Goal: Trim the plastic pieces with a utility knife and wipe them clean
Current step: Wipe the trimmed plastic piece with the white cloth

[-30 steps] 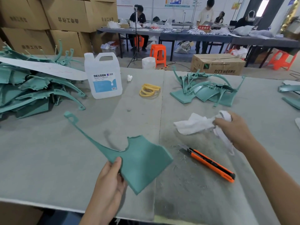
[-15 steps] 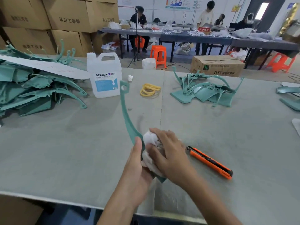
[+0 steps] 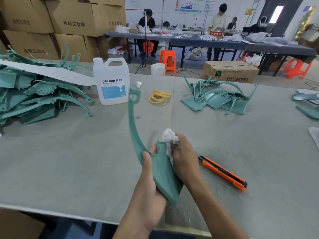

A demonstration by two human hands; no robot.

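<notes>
Leftward, big pile of pieces, likely untrimmed. Centre: left hand grips piece off the table, thumb over its face. Right hand pinches wadded cloth against it, so this is the wiping step. Knife lies idle beside. Far stack probably done. Right fingertips hidden by cloth; blade state unclear.

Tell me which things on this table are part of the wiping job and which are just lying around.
In the job: plastic piece in the left hand, cloth in the right hand, knife beside them, heap of plastic pieces.
Lying about: jug, rubber bands, cardboard boxes.
</notes>
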